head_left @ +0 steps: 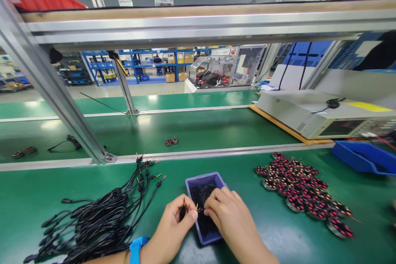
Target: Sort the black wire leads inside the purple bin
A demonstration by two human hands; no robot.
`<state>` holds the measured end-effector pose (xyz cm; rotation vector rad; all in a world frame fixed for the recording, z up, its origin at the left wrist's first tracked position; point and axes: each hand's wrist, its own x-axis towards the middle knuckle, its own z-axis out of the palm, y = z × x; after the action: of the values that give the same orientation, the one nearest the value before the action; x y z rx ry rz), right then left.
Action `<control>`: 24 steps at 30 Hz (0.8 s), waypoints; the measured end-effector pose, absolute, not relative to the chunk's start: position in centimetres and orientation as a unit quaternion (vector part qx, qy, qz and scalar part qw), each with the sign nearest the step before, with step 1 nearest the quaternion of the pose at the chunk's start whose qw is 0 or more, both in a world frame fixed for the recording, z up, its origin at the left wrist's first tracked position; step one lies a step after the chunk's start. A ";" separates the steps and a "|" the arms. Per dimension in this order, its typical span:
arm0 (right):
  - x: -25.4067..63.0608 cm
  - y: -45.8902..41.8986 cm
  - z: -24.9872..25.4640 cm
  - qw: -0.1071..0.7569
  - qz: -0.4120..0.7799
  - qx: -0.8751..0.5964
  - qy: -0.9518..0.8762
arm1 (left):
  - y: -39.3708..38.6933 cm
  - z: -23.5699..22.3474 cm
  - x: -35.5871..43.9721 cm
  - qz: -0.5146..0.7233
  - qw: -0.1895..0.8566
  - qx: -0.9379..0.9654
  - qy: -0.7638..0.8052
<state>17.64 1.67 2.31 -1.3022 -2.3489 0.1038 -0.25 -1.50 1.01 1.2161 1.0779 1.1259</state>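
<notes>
My left hand [175, 226], with a blue band at the wrist, is closed in a pinch on a wire end [196, 207]. Thin yellow and red strands stick out between its fingers. Opposite it, my right hand [227, 210] has its fingertips pressed together close to those strands; whatever they grip is too small to make out. Both hands hover over a purple bin [212, 241] of small black pieces [202, 192]. Left of them lies a heap of black cables [100, 216] with bare coloured wire ends toward the back.
Several motor stators with copper and red windings [305, 185] lie grouped at the right. Behind them are a blue tray [365, 159] and a grey bench instrument [312, 109]. A metal frame post [66, 90] stands at left. Two more stators [172, 142] sit beyond the rail.
</notes>
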 end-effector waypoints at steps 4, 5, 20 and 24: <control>18.1 1.3 3.5 0.308 0.166 -0.402 -0.846 | -1.5 1.1 -0.4 0.464 0.544 0.539 0.445; 18.1 1.1 3.8 0.334 0.198 -0.381 -0.839 | -1.5 1.1 -0.4 0.462 0.543 0.543 0.443; 17.5 0.7 4.7 0.385 0.332 -0.388 -0.769 | -1.6 1.5 -0.4 0.461 0.529 0.564 0.435; 17.5 0.8 4.9 0.372 0.367 -0.388 -0.759 | -1.7 1.4 -0.4 0.457 0.528 0.569 0.435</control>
<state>17.53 0.78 4.87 -0.9953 -1.9461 0.9399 -0.40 -1.68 1.43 1.3586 1.0398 1.0918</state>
